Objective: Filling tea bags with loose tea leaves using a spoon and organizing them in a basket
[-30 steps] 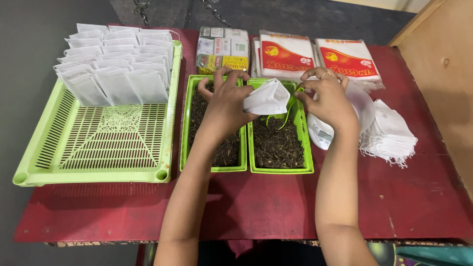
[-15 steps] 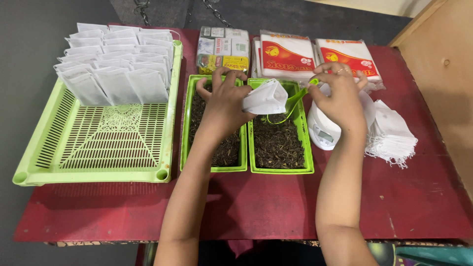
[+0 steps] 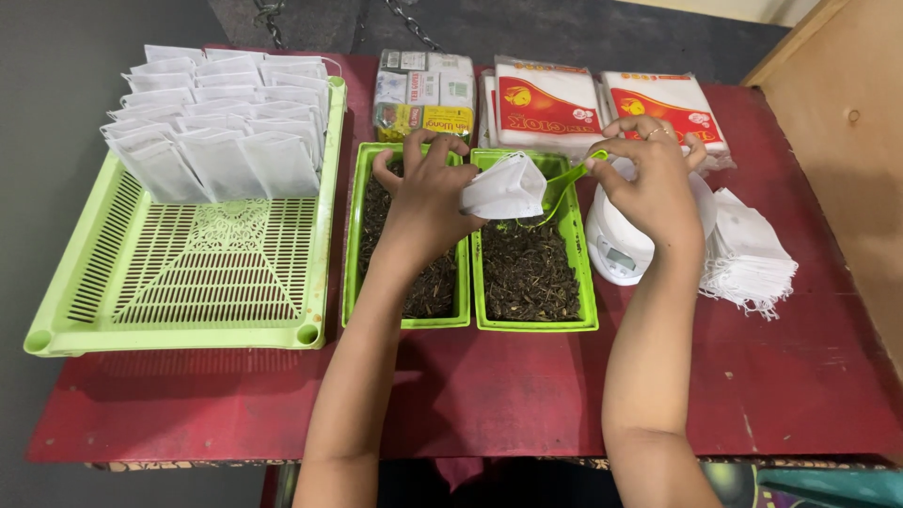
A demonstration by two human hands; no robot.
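Slightly raised since the earlier frame is the green scoop [image 3: 564,182], pinched by the right hand [image 3: 652,184] | white filter bag [image 3: 505,186] is gripped by the left hand [image 3: 423,193] above the green trays of loose tea [image 3: 527,268], mid-counter near the far edge.

Left hand [image 3: 425,193] grips white pouch [image 3: 505,187]; right hand [image 3: 654,183] tips green scoop [image 3: 562,179] into it.
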